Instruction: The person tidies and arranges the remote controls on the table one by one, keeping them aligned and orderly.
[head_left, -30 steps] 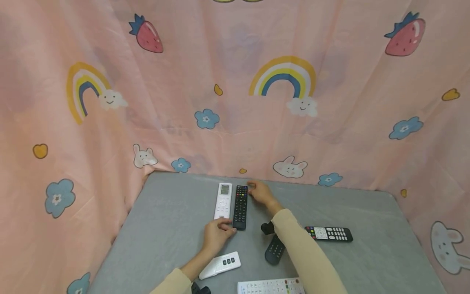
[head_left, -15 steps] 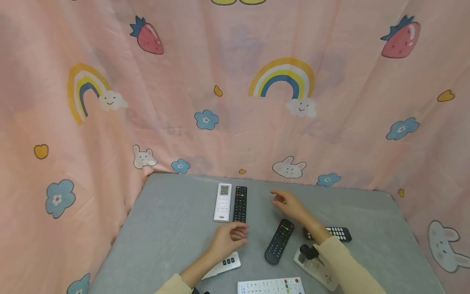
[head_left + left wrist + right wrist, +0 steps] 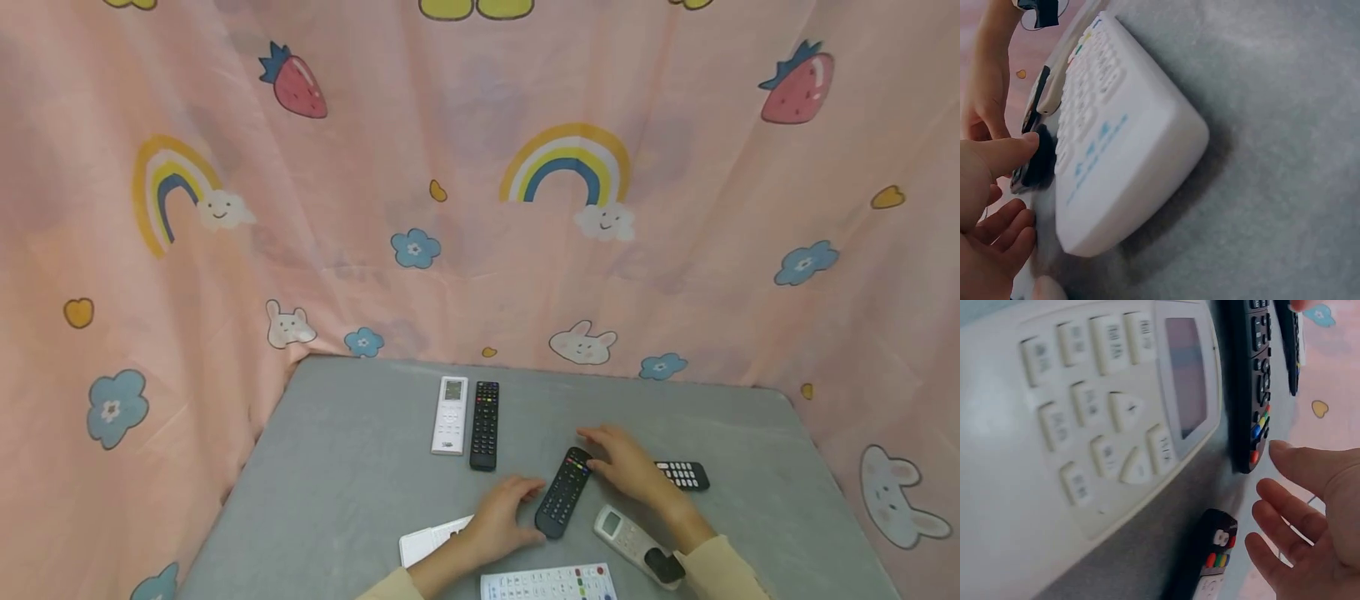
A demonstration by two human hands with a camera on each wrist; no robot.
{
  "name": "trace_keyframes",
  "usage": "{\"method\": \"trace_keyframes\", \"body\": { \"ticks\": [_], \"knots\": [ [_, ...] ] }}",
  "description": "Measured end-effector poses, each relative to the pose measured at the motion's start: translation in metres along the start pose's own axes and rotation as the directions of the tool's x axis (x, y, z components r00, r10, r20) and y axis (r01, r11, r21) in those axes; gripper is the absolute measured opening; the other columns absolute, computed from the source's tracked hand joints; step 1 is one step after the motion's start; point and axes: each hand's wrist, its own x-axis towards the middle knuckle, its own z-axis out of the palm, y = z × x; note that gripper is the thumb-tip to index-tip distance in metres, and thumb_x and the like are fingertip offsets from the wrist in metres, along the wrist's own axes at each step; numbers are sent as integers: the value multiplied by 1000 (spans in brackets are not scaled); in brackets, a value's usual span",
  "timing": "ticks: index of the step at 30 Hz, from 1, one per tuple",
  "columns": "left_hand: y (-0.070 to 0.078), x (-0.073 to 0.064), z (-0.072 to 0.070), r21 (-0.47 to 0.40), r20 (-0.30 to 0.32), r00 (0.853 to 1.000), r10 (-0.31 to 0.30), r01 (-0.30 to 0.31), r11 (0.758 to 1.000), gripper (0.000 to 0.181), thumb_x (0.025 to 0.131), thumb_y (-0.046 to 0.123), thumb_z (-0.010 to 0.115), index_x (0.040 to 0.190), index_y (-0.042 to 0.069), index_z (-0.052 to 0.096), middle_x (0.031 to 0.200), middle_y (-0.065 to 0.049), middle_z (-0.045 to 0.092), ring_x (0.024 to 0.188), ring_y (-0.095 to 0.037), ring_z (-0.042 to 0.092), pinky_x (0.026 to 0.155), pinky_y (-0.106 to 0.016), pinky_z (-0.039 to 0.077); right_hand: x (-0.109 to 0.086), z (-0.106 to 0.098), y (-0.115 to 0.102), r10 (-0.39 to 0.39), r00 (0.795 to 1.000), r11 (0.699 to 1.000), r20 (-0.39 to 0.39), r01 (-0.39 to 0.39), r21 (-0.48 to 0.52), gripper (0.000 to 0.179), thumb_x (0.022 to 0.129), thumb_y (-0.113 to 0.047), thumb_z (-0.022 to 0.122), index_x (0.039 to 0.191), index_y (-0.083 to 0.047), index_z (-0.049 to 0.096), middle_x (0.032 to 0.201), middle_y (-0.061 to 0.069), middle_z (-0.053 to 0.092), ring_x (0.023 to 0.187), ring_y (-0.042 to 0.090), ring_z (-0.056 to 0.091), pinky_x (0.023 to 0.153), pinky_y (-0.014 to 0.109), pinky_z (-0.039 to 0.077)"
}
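Observation:
In the head view a black remote control [image 3: 564, 493] lies slanted on the grey tabletop between the two hands. My left hand [image 3: 498, 518] hovers by its lower end, thumb and fingers spread apart. By its upper end is my right hand [image 3: 628, 465], thumb close to the remote's edge. The right wrist view shows a small gap between the thumb [image 3: 1310, 469] and that remote [image 3: 1254, 381]. In the left wrist view the left thumb [image 3: 1013, 153] overlaps the remote's dark end; whether they touch, I cannot tell.
A white remote [image 3: 450, 417] and another black remote [image 3: 484, 427] lie side by side at the back. A beige remote with a screen [image 3: 626, 537], a white many-buttoned remote [image 3: 547, 583], a partly covered white remote [image 3: 431, 540] and a black remote [image 3: 686, 475] surround the hands.
Both hands have left the black remote at the back. The right hand swung right and nearer; the left hand moved right and slightly nearer. Both now flank the slanted black remote.

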Motion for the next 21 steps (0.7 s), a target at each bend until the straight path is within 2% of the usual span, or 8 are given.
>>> {"method": "trace_keyframes", "body": {
  "ticks": [4, 8, 12, 17, 21],
  "knots": [
    [-1, 0, 7, 73, 5, 1000, 5, -5, 997, 74, 68, 25, 89, 134, 10, 58, 121, 0, 64, 109, -8, 59, 97, -25, 50, -5, 1, -1, 27, 999, 1000, 31, -27, -1, 51, 85, -5, 71, 134, -8, 59, 120, 10, 66, 117, 34, 60, 103, 55, 47],
    [-2, 1, 10, 131, 17, 1000, -21, 18, 991, 70, 69, 28, 88, 132, 13, 61, 119, 3, 63, 111, -10, 57, 100, -28, 49, -6, 5, -1, 50, 997, 998, 60, -49, -33, 50, 83, -3, 71, 132, -9, 61, 120, 9, 65, 118, 34, 59, 103, 55, 47],
    [-2, 1, 12, 145, 19, 999, -35, 32, 989, 69, 69, 31, 87, 131, 13, 63, 117, 4, 62, 109, -9, 55, 99, -27, 48, -6, 8, 1, 63, 995, 998, 75, -61, -31, 46, 83, -4, 70, 129, -8, 63, 120, 9, 64, 119, 34, 58, 104, 56, 46],
    [-2, 1, 14, 152, -8, 1000, -22, 23, 988, 67, 70, 33, 86, 129, 13, 64, 115, 5, 62, 108, -8, 54, 97, -26, 48, -6, 11, 5, 40, 997, 999, 64, -39, -9, 44, 82, -3, 71, 125, -6, 65, 114, 8, 65, 116, 34, 58, 102, 56, 47],
    [-2, 1, 15, 145, -26, 1000, -12, 16, 989, 65, 70, 33, 86, 128, 12, 65, 114, 5, 62, 107, -7, 54, 96, -26, 48, -5, 13, 7, 61, 996, 998, 61, -62, 10, 44, 82, -3, 71, 125, -7, 65, 112, 5, 64, 114, 31, 58, 102, 56, 47]
  ]
}}
